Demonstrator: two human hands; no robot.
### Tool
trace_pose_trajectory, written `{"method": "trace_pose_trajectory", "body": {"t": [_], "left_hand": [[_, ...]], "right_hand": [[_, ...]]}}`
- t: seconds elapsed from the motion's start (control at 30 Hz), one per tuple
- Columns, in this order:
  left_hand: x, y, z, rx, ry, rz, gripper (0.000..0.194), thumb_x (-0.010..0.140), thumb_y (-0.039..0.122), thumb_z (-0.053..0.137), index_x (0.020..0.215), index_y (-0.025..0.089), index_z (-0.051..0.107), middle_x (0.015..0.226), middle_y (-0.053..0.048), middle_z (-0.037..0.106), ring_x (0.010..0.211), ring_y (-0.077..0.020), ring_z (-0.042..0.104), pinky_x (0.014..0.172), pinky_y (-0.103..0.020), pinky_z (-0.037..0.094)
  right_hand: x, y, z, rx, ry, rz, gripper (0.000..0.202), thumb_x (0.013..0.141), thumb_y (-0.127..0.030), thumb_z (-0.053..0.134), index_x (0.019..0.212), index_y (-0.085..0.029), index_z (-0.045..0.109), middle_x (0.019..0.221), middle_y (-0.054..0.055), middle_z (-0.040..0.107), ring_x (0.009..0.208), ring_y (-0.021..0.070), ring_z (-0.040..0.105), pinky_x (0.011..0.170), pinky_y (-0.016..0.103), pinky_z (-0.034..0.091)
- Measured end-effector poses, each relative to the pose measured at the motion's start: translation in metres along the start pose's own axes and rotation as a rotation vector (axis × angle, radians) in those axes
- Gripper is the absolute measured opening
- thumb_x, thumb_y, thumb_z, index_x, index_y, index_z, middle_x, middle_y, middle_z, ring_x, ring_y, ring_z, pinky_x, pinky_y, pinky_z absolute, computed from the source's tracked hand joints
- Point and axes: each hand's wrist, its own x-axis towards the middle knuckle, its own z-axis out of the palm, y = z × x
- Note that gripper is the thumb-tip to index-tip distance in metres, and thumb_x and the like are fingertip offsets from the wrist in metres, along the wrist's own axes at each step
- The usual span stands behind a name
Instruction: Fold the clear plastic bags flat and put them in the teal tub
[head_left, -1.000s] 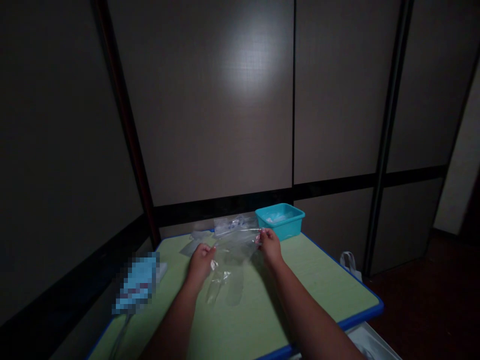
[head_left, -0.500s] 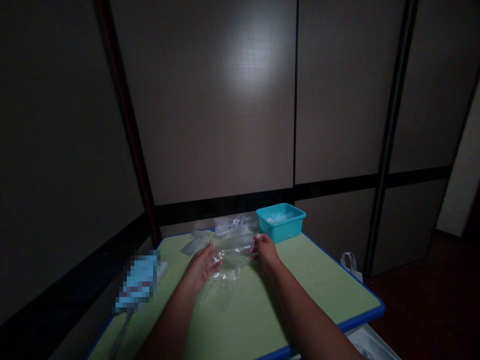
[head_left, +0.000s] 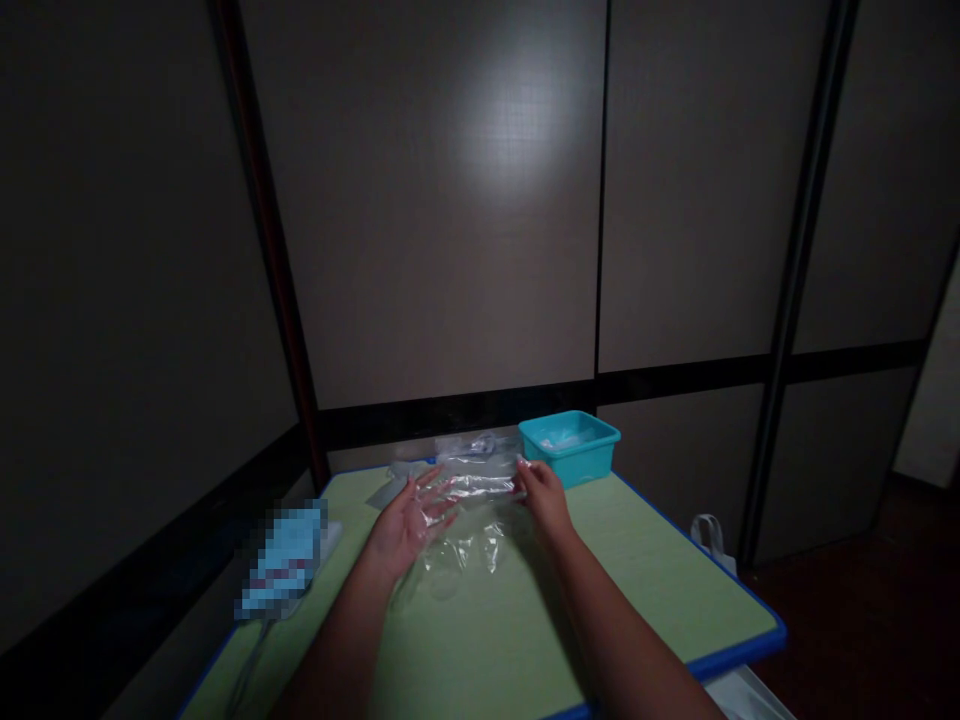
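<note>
A clear, crinkled plastic bag point(head_left: 480, 490) is stretched between my two hands above the green table. My left hand point(head_left: 409, 525) lies against the bag's left side, palm turned inward and fingers spread. At the bag's upper right corner my right hand point(head_left: 541, 492) pinches the plastic between thumb and fingers. Behind the bag, more clear plastic point(head_left: 469, 445) lies at the table's back edge, and a flat greyish plastic piece point(head_left: 386, 491) rests to the left of it.
A turquoise basket point(head_left: 570, 463) with clear plastic inside stands at the back right of the green table point(head_left: 660, 590). A blurred-out blue object point(head_left: 285, 560) with a cable is at the left edge. White bag handles point(head_left: 707, 535) show beyond the right edge.
The fingers of my left hand have spread apart, and the bag is stretched flatter between my hands. The whole view has shifted slightly.
</note>
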Motion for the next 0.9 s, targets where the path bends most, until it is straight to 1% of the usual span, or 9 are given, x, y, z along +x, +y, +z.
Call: {"method": "trace_pose_trajectory", "body": {"t": [0.1,0.23,0.43,0.53,0.6,0.67,0.77,0.83,0.9], "left_hand": [[-0.005,0.004,0.002,-0.074,-0.131,-0.07,0.039,0.09,0.043,0.04,0.12,0.021,0.051,0.121,-0.011,0.057,0.097,-0.0264,0.061,0.075,-0.038,0.051],[-0.005,-0.001,0.001,-0.053,-0.138,-0.165,0.044,0.09,0.045,0.038,0.122,0.017,0.049,0.121,-0.015,0.056,0.098,-0.0283,0.061,0.071,-0.038,0.052],[0.0,-0.006,-0.003,-0.011,-0.028,-0.249,0.063,0.082,0.064,0.036,0.119,0.015,0.05,0.113,-0.017,0.061,0.092,-0.0296,0.064,0.063,-0.034,0.053],[0.0,-0.005,-0.005,0.022,0.019,-0.238,0.066,0.078,0.069,0.039,0.115,0.017,0.052,0.109,-0.016,0.063,0.085,-0.0278,0.066,0.062,-0.033,0.053],[0.0,-0.006,-0.006,0.142,0.067,-0.216,0.066,0.076,0.07,0.041,0.113,0.017,0.053,0.106,-0.015,0.064,0.08,-0.0262,0.067,0.061,-0.032,0.052],[-0.001,-0.008,-0.006,0.297,0.115,-0.175,0.06,0.074,0.066,0.048,0.11,0.018,0.053,0.103,-0.014,0.065,0.07,-0.0228,0.068,0.057,-0.03,0.052],[-0.001,-0.013,-0.006,0.424,0.132,-0.119,0.049,0.068,0.047,0.069,0.107,0.02,0.055,0.094,-0.009,0.068,0.054,-0.0166,0.064,0.05,-0.026,0.048],[-0.001,-0.016,-0.006,0.444,0.108,-0.098,0.048,0.062,0.033,0.075,0.104,0.018,0.057,0.087,-0.008,0.069,0.051,-0.0155,0.063,0.049,-0.024,0.047],[-0.001,-0.017,-0.004,0.451,0.085,-0.078,0.045,0.059,0.027,0.076,0.1,0.015,0.06,0.083,-0.008,0.069,0.053,-0.017,0.064,0.05,-0.025,0.047]], "right_hand": [[0.001,-0.006,-0.003,0.015,0.027,-0.043,0.043,0.067,-0.062,0.057,0.064,-0.019,0.048,0.056,-0.003,0.052,0.052,0.0112,0.05,0.047,0.021,0.038],[0.002,-0.005,-0.004,-0.039,-0.014,-0.062,0.047,0.069,-0.064,0.054,0.056,-0.018,0.048,0.049,-0.003,0.048,0.046,0.0103,0.045,0.045,0.021,0.035],[0.002,0.001,-0.002,-0.265,-0.123,-0.118,0.04,0.068,-0.054,0.059,0.056,-0.017,0.056,0.045,-0.003,0.047,0.044,0.0109,0.043,0.045,0.022,0.032],[0.003,0.004,-0.003,-0.382,-0.087,-0.167,0.035,0.071,-0.049,0.055,0.055,-0.018,0.054,0.051,-0.001,0.051,0.052,0.0128,0.046,0.051,0.023,0.033],[0.003,0.004,-0.005,-0.448,-0.049,-0.182,0.034,0.075,-0.047,0.051,0.057,-0.018,0.053,0.055,0.0,0.053,0.056,0.0141,0.047,0.054,0.023,0.032],[0.004,0.004,-0.006,-0.501,-0.023,-0.177,0.034,0.078,-0.047,0.047,0.059,-0.019,0.053,0.058,0.001,0.054,0.058,0.0153,0.048,0.054,0.024,0.031],[0.003,0.004,-0.007,-0.55,-0.016,-0.142,0.036,0.082,-0.048,0.041,0.063,-0.019,0.054,0.064,0.004,0.058,0.062,0.017,0.051,0.056,0.025,0.032],[0.002,0.004,-0.006,-0.559,-0.043,-0.098,0.039,0.083,-0.05,0.039,0.065,-0.019,0.055,0.067,0.005,0.06,0.066,0.0177,0.054,0.057,0.025,0.033],[0.001,0.003,-0.005,-0.551,-0.095,-0.043,0.044,0.082,-0.054,0.04,0.064,-0.018,0.057,0.067,0.006,0.061,0.066,0.0177,0.055,0.057,0.024,0.035]]}}
